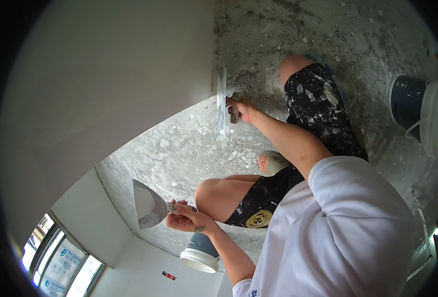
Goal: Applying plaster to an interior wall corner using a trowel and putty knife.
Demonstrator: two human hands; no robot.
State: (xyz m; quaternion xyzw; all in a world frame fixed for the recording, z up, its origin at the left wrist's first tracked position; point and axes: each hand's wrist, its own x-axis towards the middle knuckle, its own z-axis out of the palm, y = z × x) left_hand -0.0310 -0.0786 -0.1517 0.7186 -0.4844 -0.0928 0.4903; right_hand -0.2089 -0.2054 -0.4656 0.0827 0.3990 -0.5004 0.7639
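Observation:
My left hand (181,218) is closed round the handle of a wide putty knife (149,204). Its flared blade points away from me and carries greyish smears. Higher in the picture, my right hand (243,108) grips the dark handle of a plastering trowel (222,104). The long, thin trowel blade shows nearly edge-on beside the end of the smooth pale wall (105,64); whether it touches the wall I cannot tell. My bent knees, in black shorts spattered with white, are between my two arms.
A dark bucket with a white rim (434,119) lies in view at the far right. Another bucket (200,257) is below my left forearm. The rough grey floor (164,143) is speckled with white. A window (63,262) and pale walls show at the lower left.

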